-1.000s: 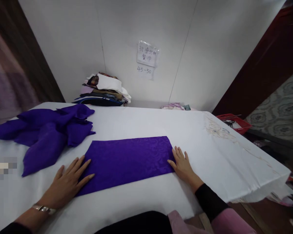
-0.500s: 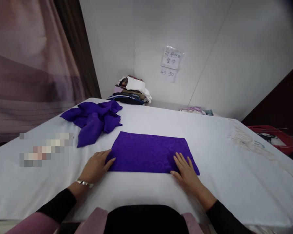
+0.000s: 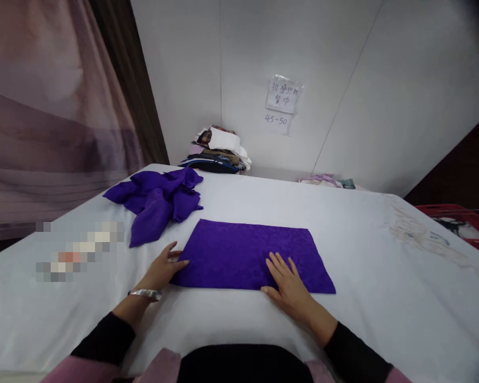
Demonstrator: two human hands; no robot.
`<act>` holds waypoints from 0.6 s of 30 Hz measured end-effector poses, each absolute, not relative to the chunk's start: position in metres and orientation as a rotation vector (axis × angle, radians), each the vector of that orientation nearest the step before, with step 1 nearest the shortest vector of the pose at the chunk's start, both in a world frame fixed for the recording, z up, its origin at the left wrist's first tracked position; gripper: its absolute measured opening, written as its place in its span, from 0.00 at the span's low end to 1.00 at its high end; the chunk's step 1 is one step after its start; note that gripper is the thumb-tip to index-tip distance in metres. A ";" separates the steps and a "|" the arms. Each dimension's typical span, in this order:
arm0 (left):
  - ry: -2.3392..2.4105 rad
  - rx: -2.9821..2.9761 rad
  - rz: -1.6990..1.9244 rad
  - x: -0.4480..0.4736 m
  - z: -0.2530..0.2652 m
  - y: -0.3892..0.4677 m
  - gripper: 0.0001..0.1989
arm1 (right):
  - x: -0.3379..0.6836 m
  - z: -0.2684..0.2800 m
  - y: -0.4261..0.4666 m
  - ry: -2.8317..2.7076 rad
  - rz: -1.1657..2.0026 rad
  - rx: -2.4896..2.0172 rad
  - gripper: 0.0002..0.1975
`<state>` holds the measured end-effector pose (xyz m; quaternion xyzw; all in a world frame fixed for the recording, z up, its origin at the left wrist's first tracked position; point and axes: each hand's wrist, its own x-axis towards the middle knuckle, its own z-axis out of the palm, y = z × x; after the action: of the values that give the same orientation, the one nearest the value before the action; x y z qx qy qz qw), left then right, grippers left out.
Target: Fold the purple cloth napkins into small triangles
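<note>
A purple napkin (image 3: 239, 255) with a faint woven pattern lies flat as a folded rectangle in front of me. At its left edge is my left hand (image 3: 162, 270), with the thumb resting on the cloth and the other fingers apart beside the edge. My right hand (image 3: 287, 284) lies flat on the napkin's front part, right of the middle, with its fingers spread. Farther back on the left, more purple cloth (image 3: 155, 199) sits in a crumpled heap.
A white cloth (image 3: 367, 255) covers the table. Stacked folded fabrics (image 3: 219, 151) stand at the back by the wall, with pinkish cloth (image 3: 321, 181) to their right. A red basket (image 3: 459, 213) is beyond the right edge. A blurred object (image 3: 80, 252) lies at left.
My right hand has slid left across the napkin, away from its right edge. The left hand's fingers have spread and lifted at the left edge. The view has shifted slightly.
</note>
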<state>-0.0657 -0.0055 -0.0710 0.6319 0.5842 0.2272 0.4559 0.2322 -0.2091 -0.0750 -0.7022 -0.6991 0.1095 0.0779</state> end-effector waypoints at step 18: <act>1.574 1.743 0.344 -0.094 -0.057 0.002 0.37 | 0.211 -0.071 -0.189 -2.188 0.325 -2.020 0.37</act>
<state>-0.0944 0.0019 -0.0572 0.6808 0.6149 0.1344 0.3746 0.2108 -0.1886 -0.0713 -0.6726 -0.7284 0.1082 0.0727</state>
